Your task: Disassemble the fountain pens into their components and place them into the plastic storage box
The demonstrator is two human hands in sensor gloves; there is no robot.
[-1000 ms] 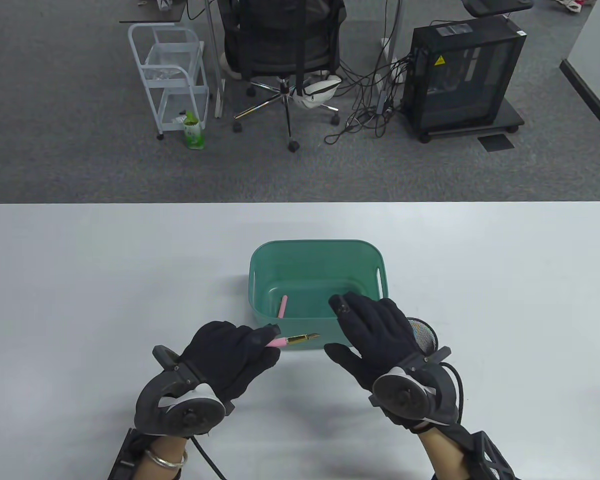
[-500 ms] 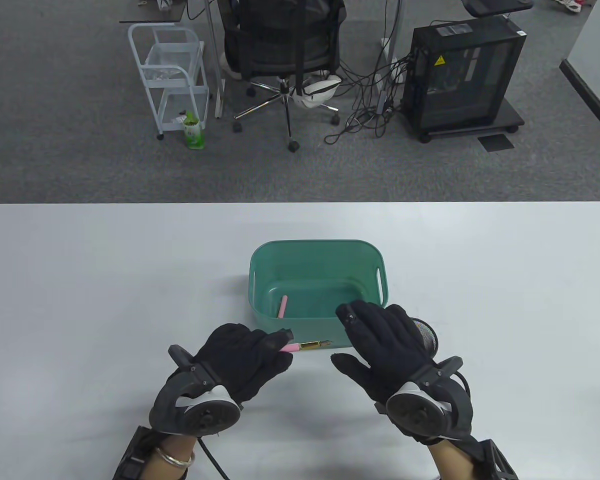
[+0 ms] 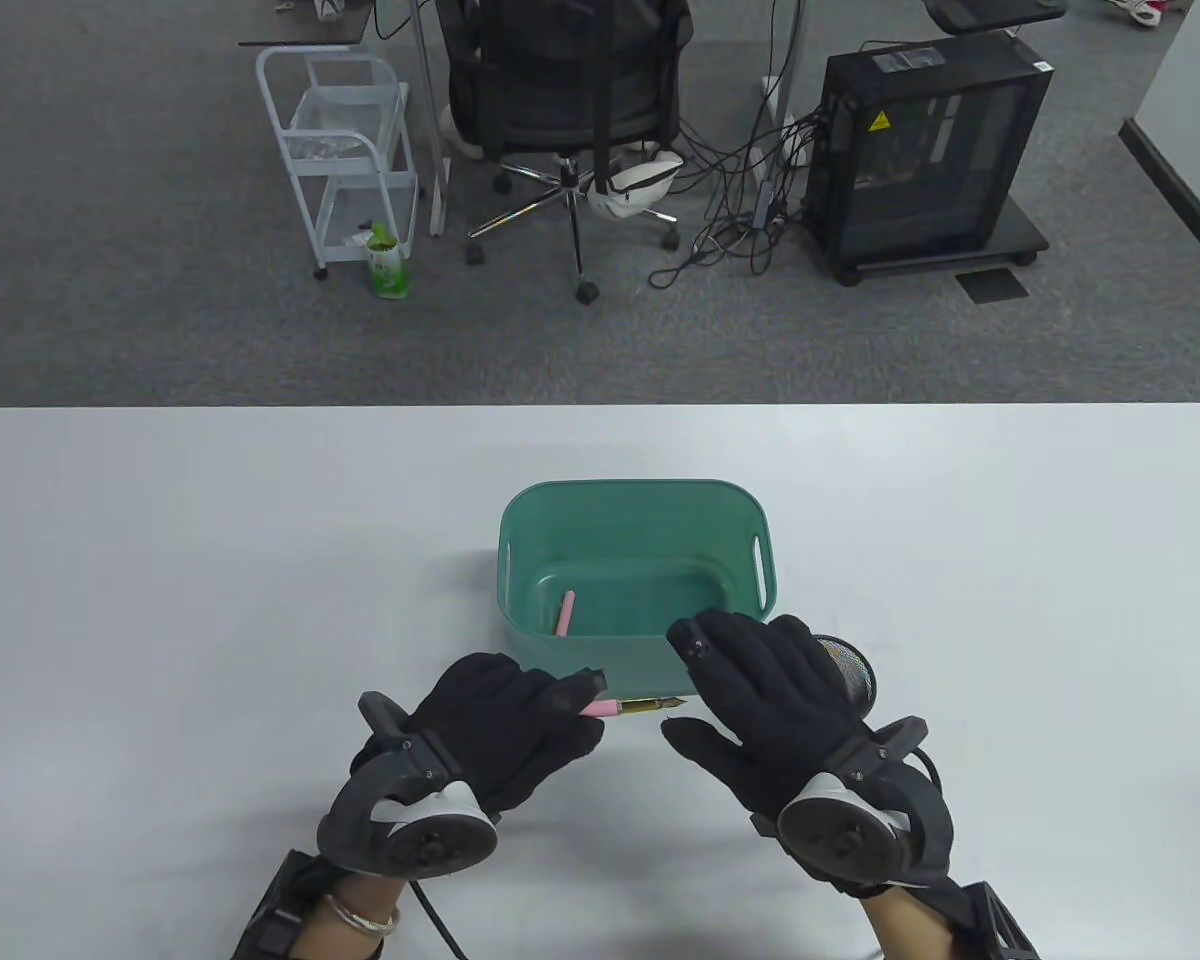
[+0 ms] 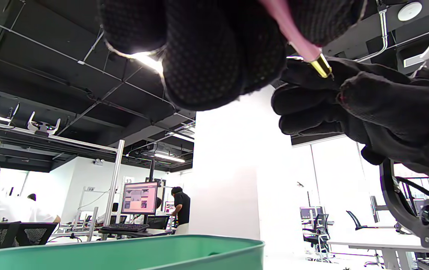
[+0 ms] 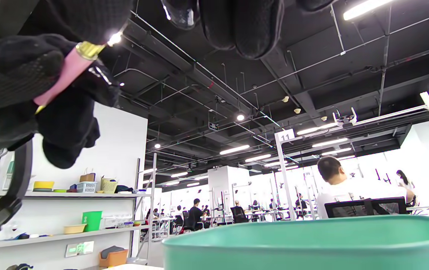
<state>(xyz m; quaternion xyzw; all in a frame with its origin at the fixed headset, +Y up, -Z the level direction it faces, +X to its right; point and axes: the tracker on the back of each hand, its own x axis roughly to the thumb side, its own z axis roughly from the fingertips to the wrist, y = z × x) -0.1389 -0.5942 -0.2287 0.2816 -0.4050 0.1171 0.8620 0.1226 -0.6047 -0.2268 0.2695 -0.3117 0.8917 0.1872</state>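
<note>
Table view, left to right. Your left hand (image 3: 505, 725) pinches the pink grip end of the pen section (image 3: 632, 708) between thumb and curled fingers, just in front of the near wall of the green storage box (image 3: 520, 560). The section's long axis runs roughly left to right, parallel to that wall, with the gold nib pointing right toward your right hand (image 3: 765, 700).

The right hand holds nothing: its fingers are spread and relaxed, reaching over the near right corner of the box, and its thumb lies just below and to the right of the nib tip. Whether thumb and nib touch cannot be told; in the left wrist view the gold ferrule disappears behind the right glove.

One pink pen part (image 3: 565, 612) already lies on the box floor, near the left side. A mesh pen holder (image 3: 850, 672) stands behind the right hand, mostly hidden.

The right hand is the nearer one to the nib, so the next move likely calls for closing those fingers along the axis onto the gold end.
</note>
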